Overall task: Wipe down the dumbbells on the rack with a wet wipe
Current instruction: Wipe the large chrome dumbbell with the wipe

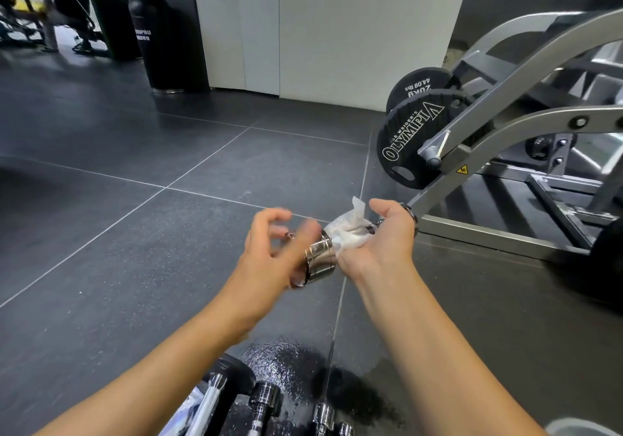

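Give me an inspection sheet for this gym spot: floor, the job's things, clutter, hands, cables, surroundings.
Surface: dark tiled floor; wet-looking patch near the bottom.
Job's things: chrome dumbbell held in the air, wipe wrapped on its handle; more dumbbells at the bottom edge.
Clutter: nothing seen.
Hands: right hand grips the wipe around the handle; left hand is blurred beside the dumbbell's end, grip unclear.
Cables: nothing seen near the hands.
Surroundings: weight plates on a grey machine at right; white panels and a black cylinder behind.
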Demonstrator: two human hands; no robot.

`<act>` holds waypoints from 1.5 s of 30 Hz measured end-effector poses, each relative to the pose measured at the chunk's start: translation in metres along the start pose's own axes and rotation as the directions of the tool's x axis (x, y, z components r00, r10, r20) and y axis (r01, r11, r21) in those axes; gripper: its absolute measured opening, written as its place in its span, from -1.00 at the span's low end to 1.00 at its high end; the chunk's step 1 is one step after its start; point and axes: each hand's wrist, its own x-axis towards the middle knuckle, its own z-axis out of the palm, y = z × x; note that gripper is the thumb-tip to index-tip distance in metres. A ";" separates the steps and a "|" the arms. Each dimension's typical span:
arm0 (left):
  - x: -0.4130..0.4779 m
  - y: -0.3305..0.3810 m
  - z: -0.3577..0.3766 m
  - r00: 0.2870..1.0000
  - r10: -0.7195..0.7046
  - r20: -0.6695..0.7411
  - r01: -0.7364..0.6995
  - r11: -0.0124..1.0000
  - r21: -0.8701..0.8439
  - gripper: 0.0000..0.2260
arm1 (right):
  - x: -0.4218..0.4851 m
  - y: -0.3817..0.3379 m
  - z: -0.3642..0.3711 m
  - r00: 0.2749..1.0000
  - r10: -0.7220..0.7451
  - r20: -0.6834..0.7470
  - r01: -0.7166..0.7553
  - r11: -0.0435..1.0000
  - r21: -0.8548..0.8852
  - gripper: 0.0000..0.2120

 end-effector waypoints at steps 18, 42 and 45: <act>-0.001 -0.006 0.013 0.999 -0.010 0.041 0.012 0.999 -0.053 -0.31 | -0.001 -0.004 0.000 0.999 0.014 0.040 -0.011 0.997 -0.075 -0.76; -0.007 0.006 0.010 0.806 -0.451 0.383 0.585 0.705 -0.401 -0.50 | 0.003 -0.005 -0.006 0.993 -0.024 0.115 0.029 0.999 -0.041 -0.80; -0.007 -0.001 0.005 0.984 0.004 0.176 -0.036 0.983 0.180 -0.36 | 0.003 -0.007 -0.005 0.990 -0.042 0.133 0.049 0.998 -0.047 -0.82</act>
